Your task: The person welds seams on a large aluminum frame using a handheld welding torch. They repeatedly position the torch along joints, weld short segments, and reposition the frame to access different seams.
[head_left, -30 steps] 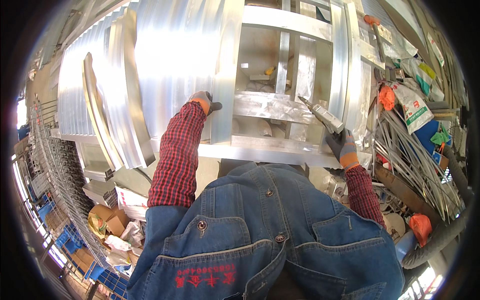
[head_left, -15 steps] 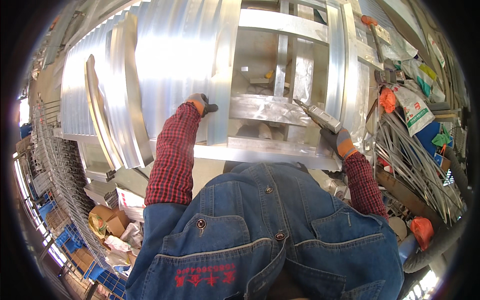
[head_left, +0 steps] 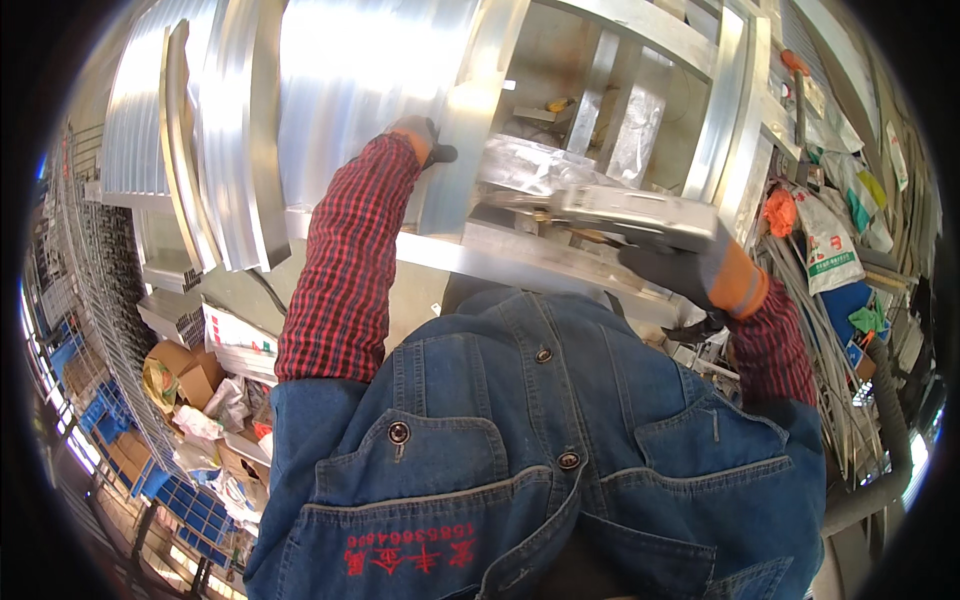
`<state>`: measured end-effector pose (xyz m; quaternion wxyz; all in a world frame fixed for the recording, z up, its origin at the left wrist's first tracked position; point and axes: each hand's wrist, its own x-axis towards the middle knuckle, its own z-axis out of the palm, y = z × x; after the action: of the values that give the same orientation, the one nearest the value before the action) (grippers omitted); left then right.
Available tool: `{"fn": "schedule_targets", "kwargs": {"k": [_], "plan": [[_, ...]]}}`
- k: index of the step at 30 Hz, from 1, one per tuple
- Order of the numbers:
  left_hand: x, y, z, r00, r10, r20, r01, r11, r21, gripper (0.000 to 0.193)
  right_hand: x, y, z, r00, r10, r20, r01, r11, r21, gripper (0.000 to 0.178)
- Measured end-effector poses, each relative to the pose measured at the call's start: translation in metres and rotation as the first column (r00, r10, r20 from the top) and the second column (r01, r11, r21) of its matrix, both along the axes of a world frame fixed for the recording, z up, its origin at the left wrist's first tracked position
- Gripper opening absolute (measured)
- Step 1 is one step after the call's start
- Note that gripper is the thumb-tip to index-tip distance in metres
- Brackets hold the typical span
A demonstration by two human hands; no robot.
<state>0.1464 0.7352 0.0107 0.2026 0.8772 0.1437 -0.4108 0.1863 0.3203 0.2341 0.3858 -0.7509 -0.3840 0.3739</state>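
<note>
Worker (head_left: 560,400) in checked sleeves (head_left: 345,260) and blue denim stands before a spread of bright metal in a cluttered workshop. The gloved right hand (head_left: 690,272) is wrapped around a silvery tool (head_left: 640,210), which lies sideways above the open metal frame (head_left: 640,30), its blurred tip pointing left. The gloved left hand (head_left: 425,142) rests on the ribbed metal strips (head_left: 350,60) beside the frame, thumb jutting right; from here one cannot tell whether its mostly hidden fingers pinch anything. Curved bars (head_left: 185,150) lie farther left, while an orange bag (head_left: 781,213) and a white sack (head_left: 830,250) crowd the right side.
</note>
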Motion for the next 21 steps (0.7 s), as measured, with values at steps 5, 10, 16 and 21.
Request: {"fn": "schedule_targets", "kwargs": {"k": [5, 10, 16, 21], "plan": [[0.001, -0.001, 0.008, 0.998, 0.06, -0.024, -0.06, 0.998, -0.007, 0.066, -0.011, 0.042, -0.115, 0.975, 0.0, -0.222, 0.019, 0.996, 0.086, 0.035], [-0.001, 0.0, 0.003, 0.996, 0.087, -0.033, -0.087, 0.996, 0.0, 0.068, -0.025, 0.047, -0.211, 0.924, -0.058, -0.379, 0.099, 0.991, 0.09, 0.033], [0.0, -0.001, 0.002, 0.998, 0.048, -0.028, -0.048, 0.998, 0.027, 0.065, -0.012, 0.069, -0.189, 0.957, 0.289, -0.02, -0.282, 0.912, -0.298, 0.042], [0.0, -0.004, 0.009, 0.996, 0.084, -0.042, -0.084, 0.996, 0.018, 0.063, -0.012, 0.067, -0.184, 0.967, 0.242, -0.085, -0.255, 0.939, -0.232, 0.043]]}}
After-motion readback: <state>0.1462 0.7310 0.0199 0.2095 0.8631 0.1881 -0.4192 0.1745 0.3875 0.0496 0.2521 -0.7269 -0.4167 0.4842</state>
